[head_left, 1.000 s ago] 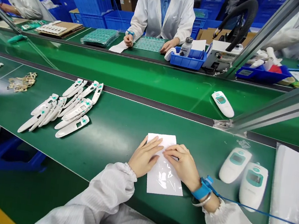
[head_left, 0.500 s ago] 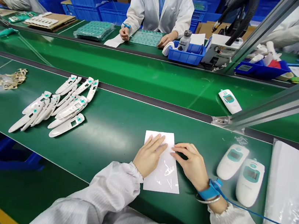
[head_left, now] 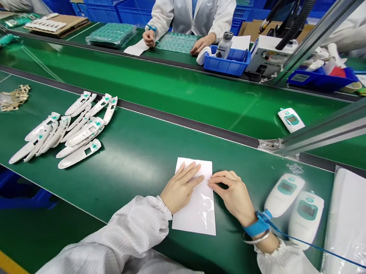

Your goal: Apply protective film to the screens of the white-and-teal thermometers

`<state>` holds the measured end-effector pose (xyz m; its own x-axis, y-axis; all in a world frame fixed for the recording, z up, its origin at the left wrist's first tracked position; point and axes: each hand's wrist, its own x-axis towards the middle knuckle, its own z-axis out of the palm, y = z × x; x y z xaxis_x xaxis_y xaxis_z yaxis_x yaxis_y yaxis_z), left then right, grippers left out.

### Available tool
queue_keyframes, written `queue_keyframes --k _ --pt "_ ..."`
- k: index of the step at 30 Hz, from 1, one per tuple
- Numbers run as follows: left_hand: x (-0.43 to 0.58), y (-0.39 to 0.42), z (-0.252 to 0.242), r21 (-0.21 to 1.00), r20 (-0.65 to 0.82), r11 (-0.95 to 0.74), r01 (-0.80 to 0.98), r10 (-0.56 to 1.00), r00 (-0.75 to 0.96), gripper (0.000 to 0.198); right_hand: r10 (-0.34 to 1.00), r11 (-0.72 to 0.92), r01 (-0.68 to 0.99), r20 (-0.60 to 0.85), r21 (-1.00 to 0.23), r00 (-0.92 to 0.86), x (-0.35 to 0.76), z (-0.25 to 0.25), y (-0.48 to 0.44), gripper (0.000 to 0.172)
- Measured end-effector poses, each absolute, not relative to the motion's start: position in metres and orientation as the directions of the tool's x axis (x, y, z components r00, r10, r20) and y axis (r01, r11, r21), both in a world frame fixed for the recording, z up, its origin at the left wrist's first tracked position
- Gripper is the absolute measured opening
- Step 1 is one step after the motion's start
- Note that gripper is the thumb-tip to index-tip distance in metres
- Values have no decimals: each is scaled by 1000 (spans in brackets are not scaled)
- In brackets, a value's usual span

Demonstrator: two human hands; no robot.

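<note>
A white sheet (head_left: 194,211) with a glossy, film-like surface lies on the green bench in front of me. Flat on its upper left part rests my left hand (head_left: 180,190), fingers stretched out and holding it down. At the sheet's right edge, my right hand (head_left: 232,196) pinches with thumb and forefinger; the tips meet at the edge, and a blue strap circles that wrist. Two white handheld devices with small displays, one further back (head_left: 284,194) and one nearer (head_left: 306,218), lie to the right of my right hand.
Several white casing parts (head_left: 80,154) are heaped on the left, beyond them small tan pieces (head_left: 10,97). White sheets in clear plastic (head_left: 354,224) lie at right. A metal post (head_left: 342,121) slants over the green conveyor (head_left: 163,82), which carries another device (head_left: 290,119). A co-worker sits opposite.
The device on the conveyor has shifted right. A co-worker's hand now shows at the far left by the green object. My hands stay almost where they were on the sheet.
</note>
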<state>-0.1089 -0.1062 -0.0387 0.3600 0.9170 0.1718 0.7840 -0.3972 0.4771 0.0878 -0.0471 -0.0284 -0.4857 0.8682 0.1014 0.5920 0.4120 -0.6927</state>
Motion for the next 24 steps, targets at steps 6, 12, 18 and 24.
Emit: queue_keyframes --k 6,12,18,24 --pt "-102 -104 -29 613 74 -281 739 951 300 67 848 457 578 136 -676 -512 86 -25 -50 14" --pt "-97 -103 -27 657 50 -227 719 965 259 65 800 531 518 195 -670 -568 91 -26 -60 12" --pt "-98 -104 -27 670 49 -220 709 966 254 58 846 479 560 187 -676 -499 97 -29 -60 24" --pt "-96 -101 -26 691 31 -202 694 967 252 59 851 468 531 198 -706 -487 88 -29 -58 8"
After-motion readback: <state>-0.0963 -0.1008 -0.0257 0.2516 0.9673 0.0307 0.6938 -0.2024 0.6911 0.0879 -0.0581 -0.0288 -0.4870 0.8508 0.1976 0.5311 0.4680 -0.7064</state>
